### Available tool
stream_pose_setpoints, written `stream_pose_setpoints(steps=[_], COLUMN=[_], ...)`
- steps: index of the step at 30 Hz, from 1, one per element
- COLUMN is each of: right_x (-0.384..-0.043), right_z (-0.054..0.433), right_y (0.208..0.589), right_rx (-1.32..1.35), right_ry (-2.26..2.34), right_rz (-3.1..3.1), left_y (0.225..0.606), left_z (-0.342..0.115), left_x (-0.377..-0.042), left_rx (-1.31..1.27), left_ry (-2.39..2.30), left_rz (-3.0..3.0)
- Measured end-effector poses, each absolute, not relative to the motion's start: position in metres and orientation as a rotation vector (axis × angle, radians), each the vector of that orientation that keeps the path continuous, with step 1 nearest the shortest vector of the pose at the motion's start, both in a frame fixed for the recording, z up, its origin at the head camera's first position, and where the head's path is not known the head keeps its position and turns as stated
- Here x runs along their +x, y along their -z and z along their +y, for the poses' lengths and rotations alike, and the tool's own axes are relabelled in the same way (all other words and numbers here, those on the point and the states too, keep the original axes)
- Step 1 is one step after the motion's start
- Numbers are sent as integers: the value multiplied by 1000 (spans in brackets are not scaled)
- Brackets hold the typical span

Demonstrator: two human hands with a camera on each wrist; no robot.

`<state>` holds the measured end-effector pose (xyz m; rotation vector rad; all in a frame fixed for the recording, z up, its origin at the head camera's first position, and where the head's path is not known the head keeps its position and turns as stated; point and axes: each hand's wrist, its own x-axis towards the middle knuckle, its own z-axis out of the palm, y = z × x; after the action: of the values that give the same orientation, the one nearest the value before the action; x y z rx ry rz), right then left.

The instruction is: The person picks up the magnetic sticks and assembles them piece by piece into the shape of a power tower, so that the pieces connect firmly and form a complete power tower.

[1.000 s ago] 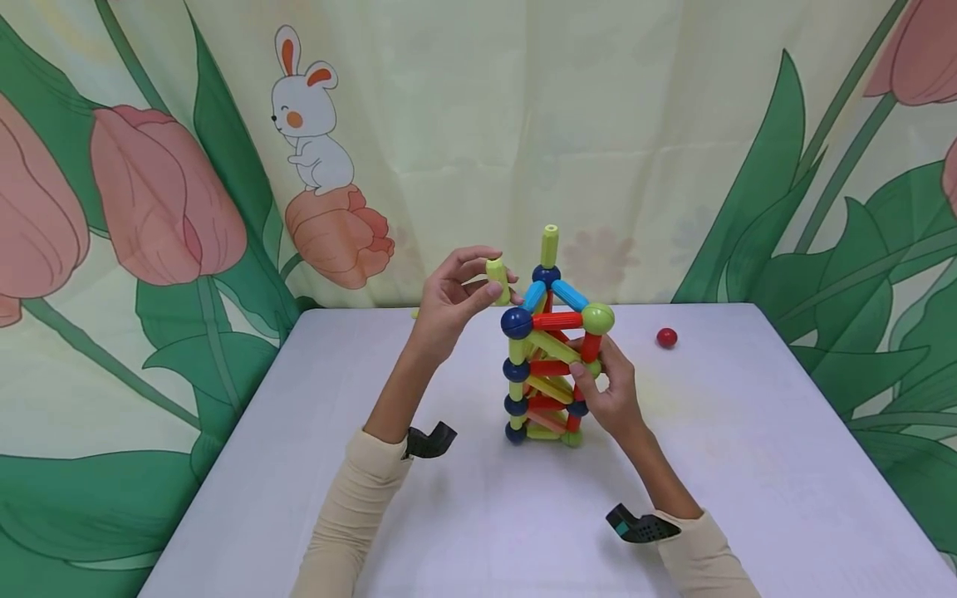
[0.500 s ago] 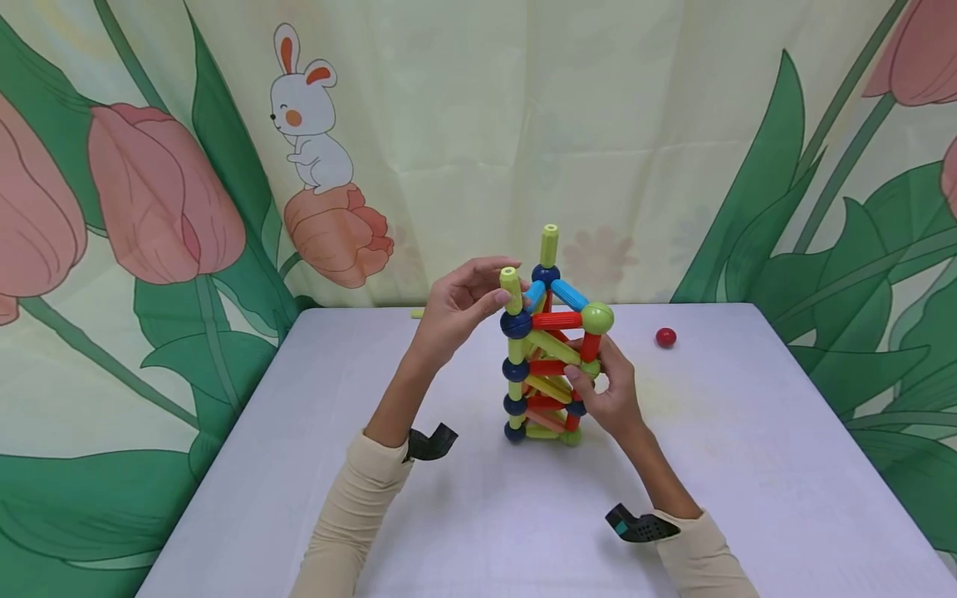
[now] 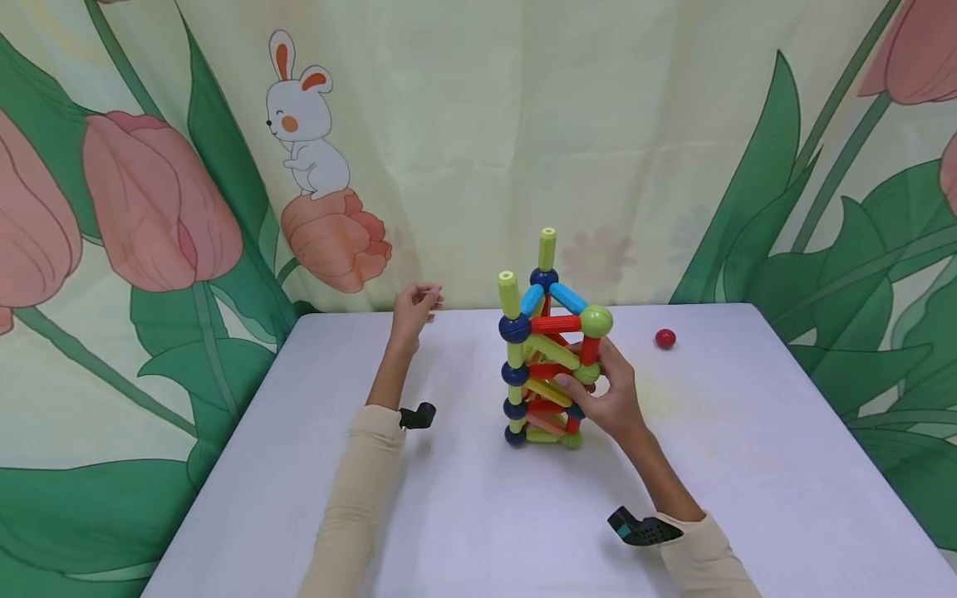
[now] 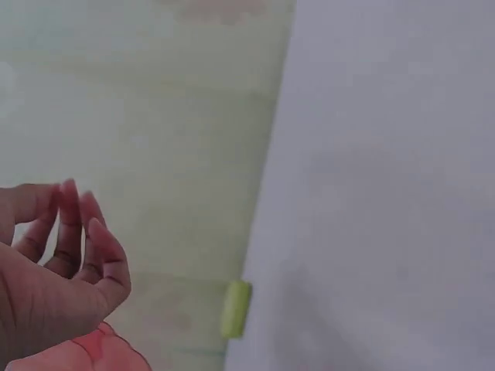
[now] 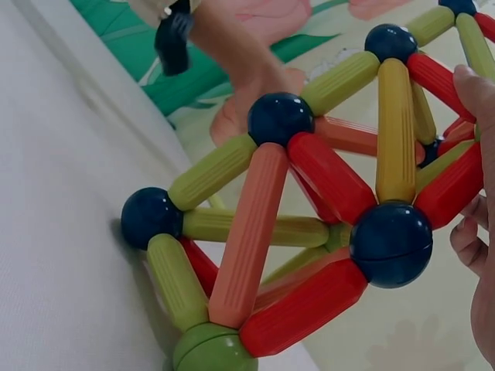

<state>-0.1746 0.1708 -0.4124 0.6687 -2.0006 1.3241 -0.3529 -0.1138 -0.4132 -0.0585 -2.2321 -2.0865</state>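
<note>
A tower of magnetic sticks and balls (image 3: 549,371) stands upright on the table, built of blue and green balls with red, yellow, pink, blue and green sticks. Two yellow-green sticks point up from its top: a rear stick (image 3: 547,251) and a left one (image 3: 508,295). My right hand (image 3: 613,397) grips the tower's right side, thumb in front, other fingers partly hidden behind. Away to the left, my left hand (image 3: 414,317) is near the table's back edge with loosely bent fingers, holding nothing visible. In the left wrist view a loose green stick (image 4: 237,309) lies at that edge.
A red ball (image 3: 665,338) lies on the white table (image 3: 748,448) at the back right. Behind the table hangs a printed curtain (image 3: 463,149) with flowers and a rabbit. The tower stands between the two arms.
My left hand has set a yellow-green stick upright on the tower's front-left top ball, let go, and moved left to the back edge. My right hand has stayed on the tower.
</note>
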Motion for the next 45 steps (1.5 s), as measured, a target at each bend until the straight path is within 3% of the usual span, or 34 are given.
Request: stream_pose_setpoints(steps=[6,14,24,34,45], right_x=[-173,-170,-170,-190,-190], right_z=[172,172,175,186,182], right_y=[419,415,407,436,437], right_rx=[642,648,652,630,621], right_ry=[-1362,-1343,-1315,-1321,-1321], right_rz=[-2026,-2001,-2006,-2037,-2058], left_y=[468,553,491,489,491], left_z=[-135,-160,-134,-129,-125], left_x=[-380,-439,-390,-393,-395], left_rx=[189,-212,-238,-312,-347], left_ry=[1691,974,649,467,471], left_rz=[-2484,-2813,-2986,-2982,-2967])
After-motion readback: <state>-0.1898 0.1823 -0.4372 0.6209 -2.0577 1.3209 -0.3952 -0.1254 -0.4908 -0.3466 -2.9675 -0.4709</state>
